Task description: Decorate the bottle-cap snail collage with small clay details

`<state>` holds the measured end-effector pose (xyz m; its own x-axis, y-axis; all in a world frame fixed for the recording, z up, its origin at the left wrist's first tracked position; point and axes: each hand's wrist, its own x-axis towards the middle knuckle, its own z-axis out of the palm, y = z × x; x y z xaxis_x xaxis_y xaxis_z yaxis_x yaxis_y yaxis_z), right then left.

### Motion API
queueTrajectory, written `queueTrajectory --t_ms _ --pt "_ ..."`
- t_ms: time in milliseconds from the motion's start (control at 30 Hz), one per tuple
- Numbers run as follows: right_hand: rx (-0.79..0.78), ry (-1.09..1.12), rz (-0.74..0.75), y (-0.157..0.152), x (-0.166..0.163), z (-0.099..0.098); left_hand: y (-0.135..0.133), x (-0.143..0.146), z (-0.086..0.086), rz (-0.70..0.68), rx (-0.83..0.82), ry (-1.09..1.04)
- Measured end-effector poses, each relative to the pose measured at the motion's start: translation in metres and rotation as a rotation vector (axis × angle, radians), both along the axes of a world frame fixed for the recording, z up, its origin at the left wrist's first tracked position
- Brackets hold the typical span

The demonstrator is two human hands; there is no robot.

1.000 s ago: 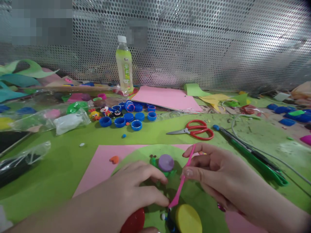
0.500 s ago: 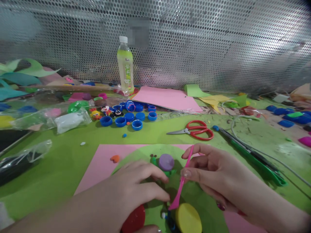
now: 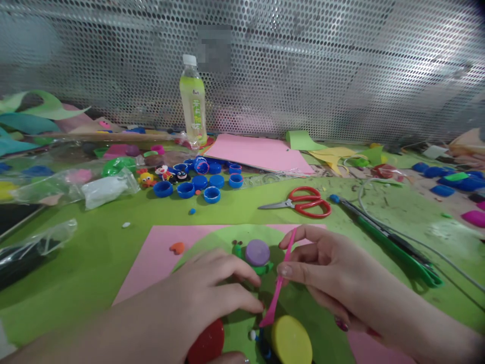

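Note:
My right hand [image 3: 326,270] pinches a thin pink modelling tool [image 3: 278,285], its flat tip down near a yellow cap [image 3: 291,341]. My left hand [image 3: 200,301] rests palm down on the green paper circle [image 3: 227,240], fingers curled, fingertips beside the tool's tip. A red cap [image 3: 207,344] shows under this hand. A purple cap [image 3: 257,252] on a green clay figure sits just beyond my fingers. The green circle lies on a pink sheet [image 3: 155,258].
Red-handled scissors [image 3: 303,202] and a green-handled tool [image 3: 394,247] lie to the right. Several blue caps [image 3: 200,184], small clay figures [image 3: 162,174], plastic bags [image 3: 102,189] and a bottle [image 3: 193,101] stand behind. A perforated metal wall [image 3: 322,65] closes the back.
The view shifted slightly. Both hands stay almost in place; the pink tool's tip moved a little beside my left fingertips.

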<state>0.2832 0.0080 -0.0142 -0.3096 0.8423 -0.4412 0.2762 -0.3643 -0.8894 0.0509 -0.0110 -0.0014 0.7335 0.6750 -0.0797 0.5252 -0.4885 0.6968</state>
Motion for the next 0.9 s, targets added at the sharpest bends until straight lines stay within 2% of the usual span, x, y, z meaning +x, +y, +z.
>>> queueTrajectory --t_ms 467,733,833,900 --pt "0.009 -0.039 0.017 0.002 0.004 -0.011 -0.003 -0.002 -0.005 0.003 0.008 0.040" --pt "-0.014 -0.035 -0.003 0.001 0.004 -0.008 -0.004 0.000 -0.004 0.011 0.014 0.099" --pt "-0.005 -0.024 0.018 -0.001 0.003 -0.007 -0.005 -0.005 -0.004 0.023 0.103 0.087" --pt "0.003 -0.009 -0.001 -0.003 0.005 -0.006 -0.002 -0.012 -0.004 0.109 0.248 0.043"
